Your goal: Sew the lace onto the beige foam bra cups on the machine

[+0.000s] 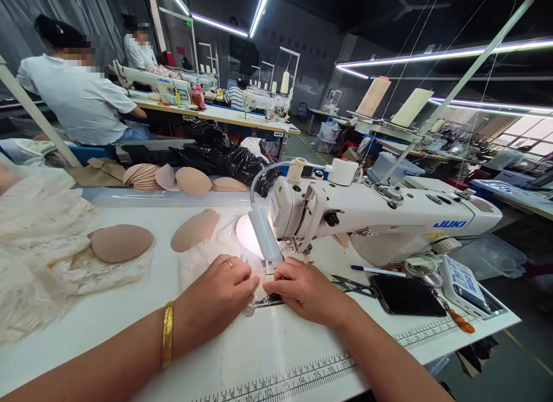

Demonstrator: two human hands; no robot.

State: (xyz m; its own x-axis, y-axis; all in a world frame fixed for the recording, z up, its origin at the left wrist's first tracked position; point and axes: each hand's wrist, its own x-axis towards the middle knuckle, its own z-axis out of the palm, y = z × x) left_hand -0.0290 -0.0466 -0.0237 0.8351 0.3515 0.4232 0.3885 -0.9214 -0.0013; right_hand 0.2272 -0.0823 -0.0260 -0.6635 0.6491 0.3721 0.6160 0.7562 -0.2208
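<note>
Lace heap (38,241) and foam cups (121,243) lie at left within reach; left hand (220,292) and right hand (302,289), fingers curled together and pressing flat, pin pale fabric (242,241) on the table (129,310) before the needle, under the lamp (264,232); sewing machine (389,217) marked "JUKI"; table edge bears a printed ruler (302,379)

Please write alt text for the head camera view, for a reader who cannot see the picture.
Two bare hands, left hand and right hand, press pale fabric flat under the lamp of a white sewing machine on a white table. Tan foam cups and lace lie to the left; other people sew behind.
</note>
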